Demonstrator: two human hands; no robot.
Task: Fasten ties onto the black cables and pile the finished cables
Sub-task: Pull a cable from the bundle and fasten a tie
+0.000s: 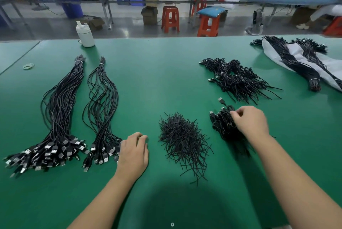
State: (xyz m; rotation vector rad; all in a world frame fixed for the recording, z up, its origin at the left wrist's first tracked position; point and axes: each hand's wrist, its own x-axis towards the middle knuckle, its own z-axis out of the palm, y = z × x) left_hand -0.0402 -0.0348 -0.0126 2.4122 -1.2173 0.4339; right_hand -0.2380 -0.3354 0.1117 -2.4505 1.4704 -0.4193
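Two long bundles of black USB cables lie on the green table, a thick one (59,110) at the left and a thinner one (100,106) beside it. A loose heap of black twist ties (182,138) sits in the middle. My left hand (134,153) rests by the plugs of the thinner bundle, fingers curled; whether it holds a plug is hidden. My right hand (249,121) lies on a small pile of coiled cables (223,123), fingertips pinching one of them. A larger pile of tied, coiled cables (238,79) lies farther back.
A white bottle (85,34) stands at the table's far edge. Rubber bands (28,66) lie at the far left. More cable bundles rest on a white bag (299,62) at the far right. Red stools (170,19) and long benches stand beyond the table.
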